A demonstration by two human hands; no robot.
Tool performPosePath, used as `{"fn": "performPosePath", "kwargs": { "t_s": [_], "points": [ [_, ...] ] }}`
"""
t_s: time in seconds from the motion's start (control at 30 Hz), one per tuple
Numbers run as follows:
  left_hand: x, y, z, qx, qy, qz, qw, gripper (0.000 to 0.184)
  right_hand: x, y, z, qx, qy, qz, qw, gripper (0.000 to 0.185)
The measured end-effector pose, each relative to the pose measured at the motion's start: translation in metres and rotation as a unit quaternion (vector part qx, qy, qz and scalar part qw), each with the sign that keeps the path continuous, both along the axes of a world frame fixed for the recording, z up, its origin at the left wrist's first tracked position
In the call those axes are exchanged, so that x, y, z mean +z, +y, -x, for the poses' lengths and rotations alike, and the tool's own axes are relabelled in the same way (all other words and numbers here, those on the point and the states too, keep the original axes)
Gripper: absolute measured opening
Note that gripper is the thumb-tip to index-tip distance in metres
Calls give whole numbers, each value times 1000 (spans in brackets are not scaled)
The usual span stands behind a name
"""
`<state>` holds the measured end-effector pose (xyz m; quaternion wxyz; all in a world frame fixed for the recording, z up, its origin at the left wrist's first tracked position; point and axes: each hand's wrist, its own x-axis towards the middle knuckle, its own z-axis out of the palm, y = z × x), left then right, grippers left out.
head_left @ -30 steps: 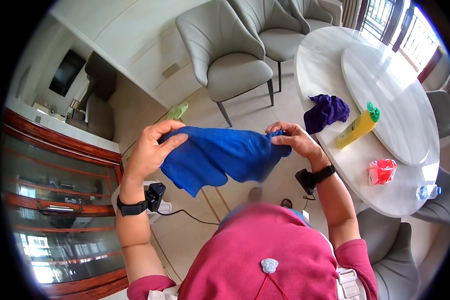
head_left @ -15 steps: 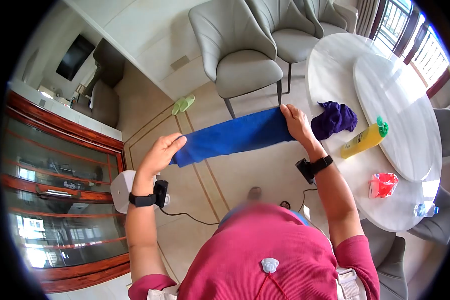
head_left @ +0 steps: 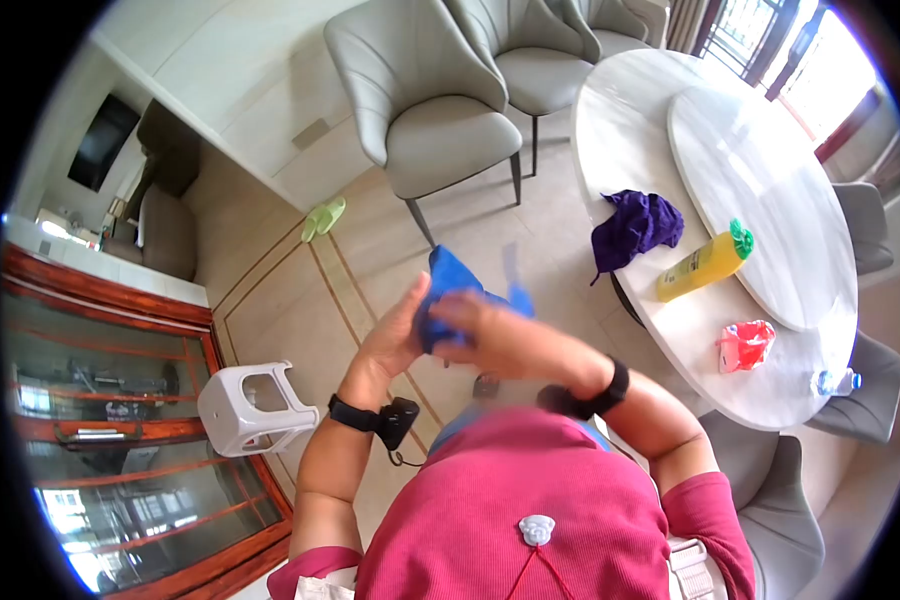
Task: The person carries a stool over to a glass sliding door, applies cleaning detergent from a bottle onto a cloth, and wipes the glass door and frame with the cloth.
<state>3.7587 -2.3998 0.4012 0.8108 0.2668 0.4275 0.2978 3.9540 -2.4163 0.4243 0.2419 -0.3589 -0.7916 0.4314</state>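
- A blue cloth is bunched between the two hands in front of the person's body, above the tiled floor; one corner points up, and a blurred part trails toward the worktop side.
- The left hand grasps the cloth from its left side, with the wrist in a black strap carrying a small black device.
- The right hand crosses over the front of the cloth, blurred; whether its fingers are clenched on the fabric or only laid against it, I cannot tell.
- To the right stands a marble worktop with a round raised turntable.
- A crumpled purple cloth lies at the worktop's near edge, partly hanging over it.
- Just beside it is a yellow bottle with a green cap.
- Farther along lie a red-and-clear plastic item and, near the rim, a clear bottle with a blue cap.
- A white plastic stool stands left of the left arm, beside a glass-fronted wooden cabinet.
- Light green slippers rest on the floor, left of a grey chair.
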Motion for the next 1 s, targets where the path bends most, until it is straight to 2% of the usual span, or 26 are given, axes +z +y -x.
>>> {"fn": "performPosePath", "kwargs": {
  "t_s": [0.03,0.1,0.17,0.2,0.23,0.3,0.37,0.4,0.43,0.5,0.57,0.6,0.67,0.73,0.77,0.8,0.87,0.9,0.93,0.97,1.0],
  "points": [
    [-9,0,-9,0,5,-30,1000,43,9,-17,-2,68,-80,22,994,62],
    [-15,3,-24,-7,50,-74,996,35,16,-27,-14,57,-98,38,993,58],
    [-21,5,-33,1,89,-123,988,34,11,-22,-35,18,-48,75,996,53],
    [-25,9,-37,24,158,-154,975,30,6,-21,-42,-33,-54,90,994,49],
    [-20,13,-38,-18,178,-213,961,31,-3,-23,-52,-95,-86,67,990,48],
    [7,22,-35,-98,213,-331,914,33,-20,-26,-77,-131,-132,43,982,45],
    [61,17,-38,-74,147,-253,953,37,-10,-31,-96,-137,-139,116,974,47],
    [79,10,-37,41,131,-197,971,40,-3,-33,-106,-138,-143,150,969,49],
    [105,12,-28,55,109,-196,973,52,3,-36,-115,-153,-118,170,966,48],
    [128,11,-8,123,76,-273,951,52,12,-44,-130,-179,-67,208,959,48],
    [148,-2,-4,132,-80,-250,956,51,29,-51,-140,-219,-61,193,955,45],
    [143,-5,-5,122,-153,-237,952,52,32,-55,-145,-238,-59,189,951,44],
    [72,5,-11,88,-255,-240,933,53,21,-62,-157,-247,-30,193,949,42],
    [-20,8,-26,62,-282,-261,921,55,16,-68,-162,-265,-3,220,939,39],
    [-49,0,-38,58,-271,-261,925,56,10,-70,-166,-268,10,231,935,39],
    [-62,-8,-49,57,-254,-243,934,57,-1,-73,-171,-268,21,247,931,38],
    [-44,-25,-69,63,-266,-152,950,45,-12,-79,-174,-261,52,279,923,39],
    [-28,-30,-79,116,-319,-50,939,42,-13,-77,-174,-260,71,287,919,40],
    [-15,-28,-81,34,-188,-208,959,41,-13,-74,-172,-260,91,295,915,40],
    [-4,-21,-85,-52,-48,-354,933,40,-13,-72,-169,-261,111,303,910,41],
    [0,-19,-88,-92,18,-404,910,40,-15,-68,-163,-261,134,264,919,41]
  ]
}}
